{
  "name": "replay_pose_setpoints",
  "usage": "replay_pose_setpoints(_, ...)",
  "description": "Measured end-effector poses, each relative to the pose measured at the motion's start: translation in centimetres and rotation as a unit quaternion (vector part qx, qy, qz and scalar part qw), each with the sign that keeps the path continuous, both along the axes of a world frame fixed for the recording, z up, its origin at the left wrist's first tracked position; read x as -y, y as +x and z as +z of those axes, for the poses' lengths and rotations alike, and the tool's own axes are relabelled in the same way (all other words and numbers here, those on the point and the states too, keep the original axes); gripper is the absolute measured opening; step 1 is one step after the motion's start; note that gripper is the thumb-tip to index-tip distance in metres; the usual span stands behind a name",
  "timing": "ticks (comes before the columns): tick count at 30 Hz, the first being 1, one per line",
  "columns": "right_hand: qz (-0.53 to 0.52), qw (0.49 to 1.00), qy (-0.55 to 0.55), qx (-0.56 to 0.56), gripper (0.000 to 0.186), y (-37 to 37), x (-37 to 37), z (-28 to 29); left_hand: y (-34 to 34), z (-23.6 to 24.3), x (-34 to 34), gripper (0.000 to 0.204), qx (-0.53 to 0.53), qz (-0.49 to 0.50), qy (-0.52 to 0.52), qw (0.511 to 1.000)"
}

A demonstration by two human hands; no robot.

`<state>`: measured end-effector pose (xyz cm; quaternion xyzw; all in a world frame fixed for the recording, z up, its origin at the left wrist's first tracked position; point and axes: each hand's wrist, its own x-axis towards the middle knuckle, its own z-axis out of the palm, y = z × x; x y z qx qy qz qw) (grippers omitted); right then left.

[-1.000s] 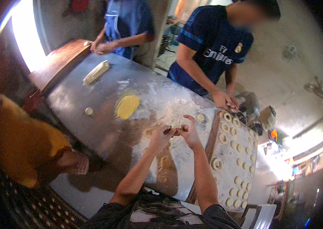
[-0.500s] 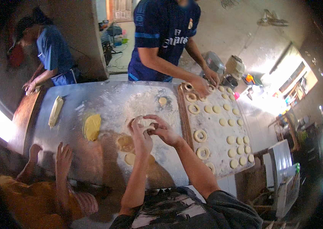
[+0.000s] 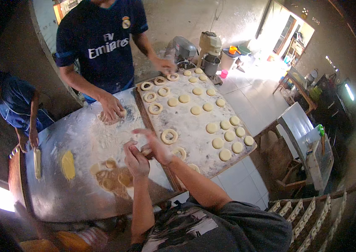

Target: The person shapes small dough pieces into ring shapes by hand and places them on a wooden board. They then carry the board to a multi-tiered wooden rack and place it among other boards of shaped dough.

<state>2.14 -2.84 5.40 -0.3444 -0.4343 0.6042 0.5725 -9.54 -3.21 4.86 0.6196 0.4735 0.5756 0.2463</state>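
Observation:
My hands meet above the near right part of the metal table, beside the wooden board's edge. Curled in front, my left hand (image 3: 136, 159) closes on a small piece of dough (image 3: 146, 151), mostly hidden between the hands. My right hand (image 3: 159, 146) grips the dough's other side, some fingers stretched out and slightly blurred. Dough rings (image 3: 169, 136) lie on the floured board (image 3: 192, 126) to the right, with several flat dough rounds (image 3: 229, 135) beyond them. Below my hands are flattened dough pieces (image 3: 125, 178) in shadow on the table.
Opposite, a co-worker in dark blue has one hand (image 3: 112, 109) on the floury table (image 3: 81, 189), the other (image 3: 164, 66) by a ring. Another person's hand touches a long dough roll (image 3: 37, 164). Yellow dough (image 3: 68, 165) lies nearby. Mixers (image 3: 185, 48) stand behind; racks (image 3: 312, 143) stand right.
The view has swung right. The co-worker's one hand has moved from the board to the floured table. My right hand's fingers have stretched outward. Another person's hand now touches the long roll.

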Motion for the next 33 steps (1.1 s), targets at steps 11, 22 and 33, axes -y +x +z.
replay_pose_setpoints(11,-0.120,0.990,-0.060,-0.046,0.049,11.0,8.6,1.1,12.1,0.5,6.2,0.023,-0.105,-0.100,-0.058,0.988)
replay_pose_setpoints(22,-0.022,0.991,0.070,-0.113,0.057,18.3,14.3,-0.9,16.7,1.4,10.9,0.031,-0.090,-0.173,-0.074,0.978)
replay_pose_setpoints(33,-0.254,0.801,-0.123,0.528,0.070,20.5,16.5,-0.1,17.5,-0.2,9.7,0.049,-0.390,-0.021,-0.146,0.909)
